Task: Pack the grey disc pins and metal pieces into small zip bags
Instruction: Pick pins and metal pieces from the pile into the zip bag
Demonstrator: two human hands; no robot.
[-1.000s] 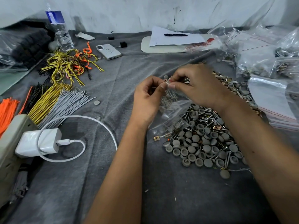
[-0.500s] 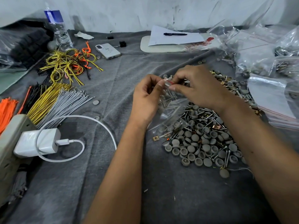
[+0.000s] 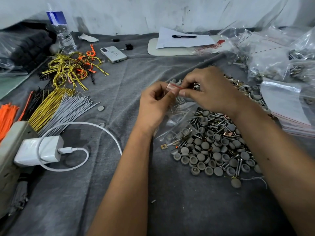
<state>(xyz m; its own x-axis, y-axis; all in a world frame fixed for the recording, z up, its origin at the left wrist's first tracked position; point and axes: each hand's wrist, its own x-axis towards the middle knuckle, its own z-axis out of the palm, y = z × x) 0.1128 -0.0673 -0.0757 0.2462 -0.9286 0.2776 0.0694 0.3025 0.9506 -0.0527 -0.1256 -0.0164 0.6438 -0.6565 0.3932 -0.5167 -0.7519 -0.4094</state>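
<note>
Zip bag (image 3: 177, 116) top, now more folded

Both hands, left hand (image 3: 154, 106) and right hand (image 3: 210, 90), meet with curled, pinching fingers.

The cloth (image 3: 105, 92) is grey, the discs (image 3: 213, 155) also grey. The wires (image 3: 71, 68) are yellow, orange and black. The charger (image 3: 39, 150) is white.

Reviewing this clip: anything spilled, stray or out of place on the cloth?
A few grey discs lie alone near the grey cable ties, apart from the main pile. One brass clip sits just off the pile's left edge. Nothing looks damaged.
</note>
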